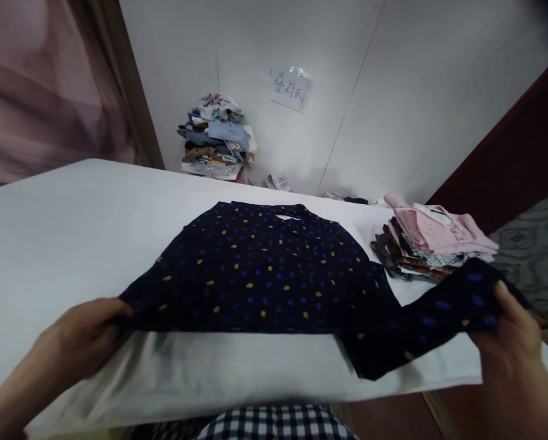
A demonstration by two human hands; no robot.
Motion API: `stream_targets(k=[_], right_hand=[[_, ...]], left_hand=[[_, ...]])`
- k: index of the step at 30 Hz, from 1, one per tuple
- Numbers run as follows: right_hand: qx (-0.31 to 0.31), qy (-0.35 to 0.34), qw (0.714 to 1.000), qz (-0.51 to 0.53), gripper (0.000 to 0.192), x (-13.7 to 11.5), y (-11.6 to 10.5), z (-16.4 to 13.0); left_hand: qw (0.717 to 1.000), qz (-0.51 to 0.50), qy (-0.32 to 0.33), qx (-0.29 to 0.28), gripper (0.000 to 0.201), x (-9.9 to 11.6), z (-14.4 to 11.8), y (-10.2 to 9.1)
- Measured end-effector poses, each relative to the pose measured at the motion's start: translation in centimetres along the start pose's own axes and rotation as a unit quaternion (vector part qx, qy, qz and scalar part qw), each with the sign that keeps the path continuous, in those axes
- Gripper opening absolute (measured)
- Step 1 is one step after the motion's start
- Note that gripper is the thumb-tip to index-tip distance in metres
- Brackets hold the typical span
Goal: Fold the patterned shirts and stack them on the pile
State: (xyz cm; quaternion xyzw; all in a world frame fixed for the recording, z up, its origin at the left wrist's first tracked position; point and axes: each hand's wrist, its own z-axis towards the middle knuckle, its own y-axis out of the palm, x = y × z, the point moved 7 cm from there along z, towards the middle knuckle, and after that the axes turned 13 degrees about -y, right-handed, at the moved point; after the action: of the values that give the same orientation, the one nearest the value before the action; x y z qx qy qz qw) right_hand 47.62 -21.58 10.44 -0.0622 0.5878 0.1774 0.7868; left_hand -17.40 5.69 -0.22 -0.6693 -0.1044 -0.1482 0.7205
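A dark navy shirt (274, 275) with small blue and yellow leaf-like spots lies spread on the white table, its collar toward the far side. My left hand (84, 333) is closed on the shirt's left end, fingers wrapped around the cloth. Out to the right, my right hand (512, 348) pinches the end of a sleeve, lifted and stretched away from the body of the shirt. That sleeve passes in front of a folded stack at the right. Parts of both hands are blurred.
The white table (95, 244) runs to a pale wall bearing a handwritten paper sign (290, 90). A tall pile of clothes (219, 137) stands beyond its far edge. Folded clothes topped by a pink garment (443, 229) sit at the right. A curtain (49, 91) hangs at the left.
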Motion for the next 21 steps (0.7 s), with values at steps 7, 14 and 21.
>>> stream_targets(k=[7,14,21], right_hand=[[-0.185,-0.03,0.982,-0.024,0.041,-4.2,16.0,11.1],[-0.362,0.056,0.899,-0.241,0.038,2.3,27.7,10.4],[-0.426,-0.021,0.872,-0.24,0.045,10.8,18.1,0.6]], left_hand=[[0.988,-0.036,-0.064,-0.138,0.03,6.4,10.1,-2.3],[0.995,0.024,-0.051,-0.083,0.054,10.5,17.2,2.2],[0.993,0.034,-0.067,-0.087,0.065,6.6,13.5,3.5]])
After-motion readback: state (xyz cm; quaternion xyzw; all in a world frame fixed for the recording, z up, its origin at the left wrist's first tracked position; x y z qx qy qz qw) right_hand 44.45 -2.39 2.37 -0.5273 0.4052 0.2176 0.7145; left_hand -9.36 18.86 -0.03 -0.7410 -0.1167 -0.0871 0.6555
